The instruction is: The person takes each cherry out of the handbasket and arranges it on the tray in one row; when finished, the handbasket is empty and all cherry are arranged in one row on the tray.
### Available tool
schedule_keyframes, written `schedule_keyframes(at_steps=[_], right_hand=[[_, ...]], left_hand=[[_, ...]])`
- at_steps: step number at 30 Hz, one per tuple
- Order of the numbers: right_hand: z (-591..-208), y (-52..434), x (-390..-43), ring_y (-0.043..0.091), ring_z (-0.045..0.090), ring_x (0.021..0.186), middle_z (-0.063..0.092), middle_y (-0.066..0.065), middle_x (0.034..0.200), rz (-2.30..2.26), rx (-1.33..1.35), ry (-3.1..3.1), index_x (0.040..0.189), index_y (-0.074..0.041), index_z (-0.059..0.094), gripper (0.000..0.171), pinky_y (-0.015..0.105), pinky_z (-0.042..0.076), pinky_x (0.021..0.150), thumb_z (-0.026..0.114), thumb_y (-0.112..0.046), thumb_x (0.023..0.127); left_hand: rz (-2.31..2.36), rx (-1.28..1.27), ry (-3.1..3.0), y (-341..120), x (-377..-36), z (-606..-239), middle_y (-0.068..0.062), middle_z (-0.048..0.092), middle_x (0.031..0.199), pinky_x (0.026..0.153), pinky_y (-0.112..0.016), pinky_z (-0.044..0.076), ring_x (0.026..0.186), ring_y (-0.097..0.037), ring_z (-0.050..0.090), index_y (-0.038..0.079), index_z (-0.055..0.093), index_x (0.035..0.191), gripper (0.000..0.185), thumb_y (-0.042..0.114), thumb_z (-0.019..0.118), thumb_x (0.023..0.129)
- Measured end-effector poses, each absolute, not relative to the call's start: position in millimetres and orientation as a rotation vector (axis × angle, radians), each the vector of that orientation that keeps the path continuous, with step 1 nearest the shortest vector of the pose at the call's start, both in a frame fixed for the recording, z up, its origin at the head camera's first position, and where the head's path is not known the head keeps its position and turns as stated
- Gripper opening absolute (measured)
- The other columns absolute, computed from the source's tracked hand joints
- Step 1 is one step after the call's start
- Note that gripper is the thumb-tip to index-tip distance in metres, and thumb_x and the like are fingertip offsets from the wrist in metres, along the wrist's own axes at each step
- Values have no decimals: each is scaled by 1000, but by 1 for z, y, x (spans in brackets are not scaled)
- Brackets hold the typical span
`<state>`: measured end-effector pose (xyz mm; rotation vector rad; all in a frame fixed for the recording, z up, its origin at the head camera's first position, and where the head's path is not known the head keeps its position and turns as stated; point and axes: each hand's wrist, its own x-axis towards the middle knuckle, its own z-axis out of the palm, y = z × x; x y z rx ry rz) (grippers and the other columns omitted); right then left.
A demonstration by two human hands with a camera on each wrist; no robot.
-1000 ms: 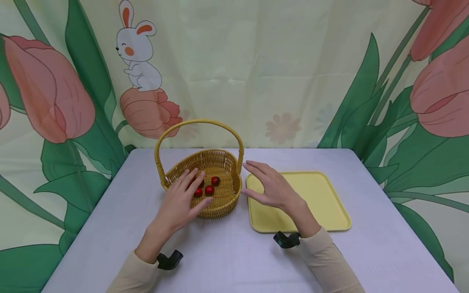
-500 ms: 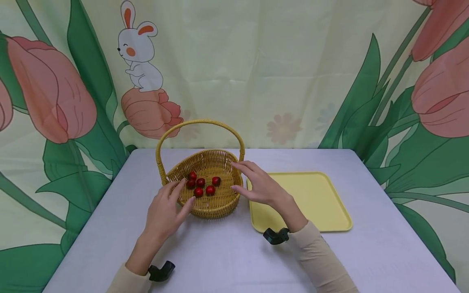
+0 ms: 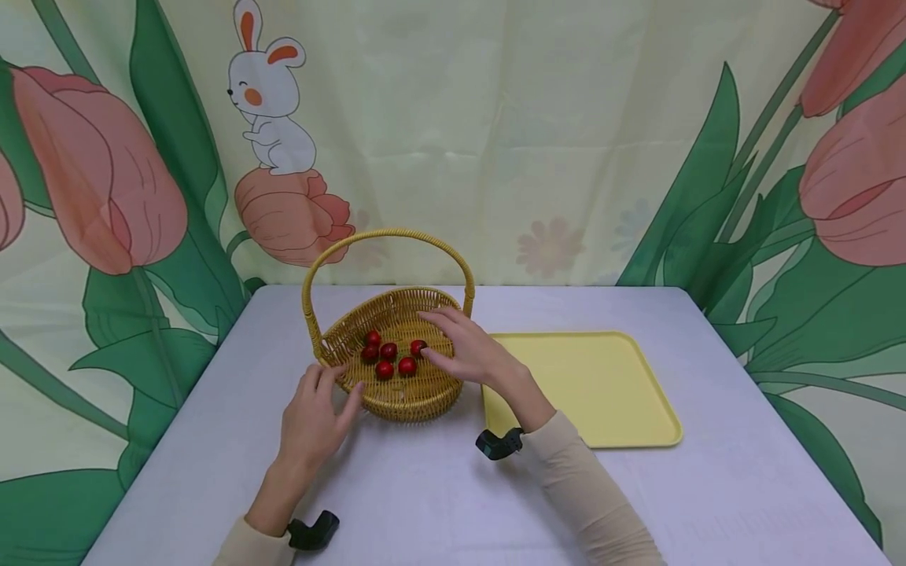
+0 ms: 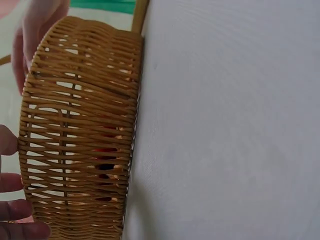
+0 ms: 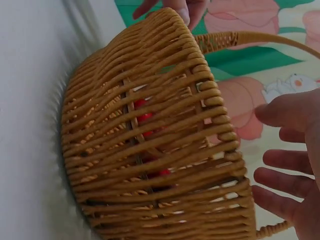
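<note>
A golden wicker basket [image 3: 414, 405] with a tall arched handle stands on the table, left of centre. Several dark red cherries [image 3: 406, 366] lie in it; through the weave in the right wrist view, bits of red [image 5: 144, 117] show. My left hand [image 3: 311, 417] is at the basket's near left rim, fingertips by the edge and nothing seen in its grasp. In the left wrist view its fingers [image 4: 12, 210] meet the rim. My right hand [image 3: 470, 354] hovers over the basket's right side, thumb and fingers spread apart, thumb near the rightmost cherry.
A yellow rectangular tray [image 3: 587, 393] lies right of the basket, partly behind my right forearm. The table has a white cover [image 3: 425, 503]. A curtain [image 3: 566, 141] printed with tulips and a rabbit hangs behind. Each wrist wears a black camera mount.
My right hand has moved left, from above the tray's edge to over the basket. My left hand has drawn back from over the cherries to the near left rim, uncovering them.
</note>
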<state>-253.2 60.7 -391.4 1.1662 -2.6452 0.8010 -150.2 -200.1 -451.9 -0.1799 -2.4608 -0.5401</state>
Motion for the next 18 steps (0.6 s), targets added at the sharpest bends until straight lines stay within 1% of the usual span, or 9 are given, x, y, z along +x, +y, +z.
schedule_keyframes(at_steps=[5,9,14,18], right_hand=[[-396,47,-262,27,48,138,50,12,148,807,1165,-2676,147,-8,48,55,43,42,114,62,-25,96],[-398,39,-268,27,51,134,50,12,147,851,1138,-2719,147,-8,48,55,43,44,111,64,-24,96],[-402,29,-277,26,57,126,52,11,144,916,1103,-2762,147,-8,48,57,42,49,104,66,-24,96],[-405,21,-284,26,56,126,53,10,144,969,1071,-2798,147,-7,47,57,42,49,104,66,-22,95]], left_hand=[[-614,-151,-2467,-200,-148,-454,-13,59,102,65,-42,55,90,-26,62,0,66,109,34,29,68,92],[-670,-149,-2460,-200,-148,-456,-12,61,101,70,-43,55,91,-27,63,1,66,107,30,28,67,93],[-693,-142,-2460,-200,-147,-458,-10,62,100,71,-42,55,89,-25,61,2,65,106,27,27,67,94],[-684,-141,-2456,-200,-147,-458,-10,63,100,70,-41,55,88,-24,62,2,64,105,27,27,67,94]])
